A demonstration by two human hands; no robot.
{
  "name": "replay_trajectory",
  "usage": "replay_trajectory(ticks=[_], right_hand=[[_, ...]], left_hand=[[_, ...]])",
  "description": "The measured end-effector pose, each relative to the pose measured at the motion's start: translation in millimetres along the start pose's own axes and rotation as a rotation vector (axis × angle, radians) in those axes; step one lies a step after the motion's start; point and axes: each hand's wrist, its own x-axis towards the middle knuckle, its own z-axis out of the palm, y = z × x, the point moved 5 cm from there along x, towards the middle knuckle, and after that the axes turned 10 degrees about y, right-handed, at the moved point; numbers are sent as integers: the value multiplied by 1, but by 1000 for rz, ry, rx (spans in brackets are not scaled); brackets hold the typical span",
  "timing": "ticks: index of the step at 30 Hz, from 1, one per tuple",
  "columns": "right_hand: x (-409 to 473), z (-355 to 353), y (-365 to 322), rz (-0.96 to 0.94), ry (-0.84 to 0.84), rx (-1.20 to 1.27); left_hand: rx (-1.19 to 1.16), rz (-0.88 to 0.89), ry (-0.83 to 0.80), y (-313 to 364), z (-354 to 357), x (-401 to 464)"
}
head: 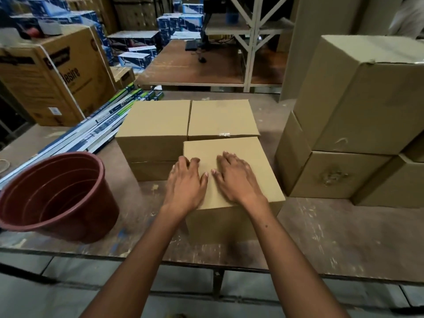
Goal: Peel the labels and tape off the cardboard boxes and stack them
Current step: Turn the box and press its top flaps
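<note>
Both hands lie flat with fingers spread on top of the front cardboard box (pixel 231 177), the left hand (pixel 187 180) by its left edge, the right hand (pixel 236 177) near the middle. They hold nothing. The box sits on the tabletop (pixel 321 237), touching two more plain boxes (pixel 156 125) behind it. I see no label on top. Next, I think, it needs turning to check the sides, then stacking.
</note>
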Motion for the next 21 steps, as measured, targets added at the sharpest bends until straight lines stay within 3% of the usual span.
replay_trajectory(ticks=[6, 11, 15, 21], right_hand=[[17, 2, -2, -42, 19, 59], [5, -16, 26, 87, 40, 13], [-14, -26, 47, 292, 91, -80], [-22, -36, 51, 468, 206, -38]], left_hand=[[-112, 41, -79, 0, 27, 23], [-191, -55, 8, -12, 28, 18], [-273, -225, -63, -17, 27, 13], [-409, -185, -37, -20, 17, 7]])
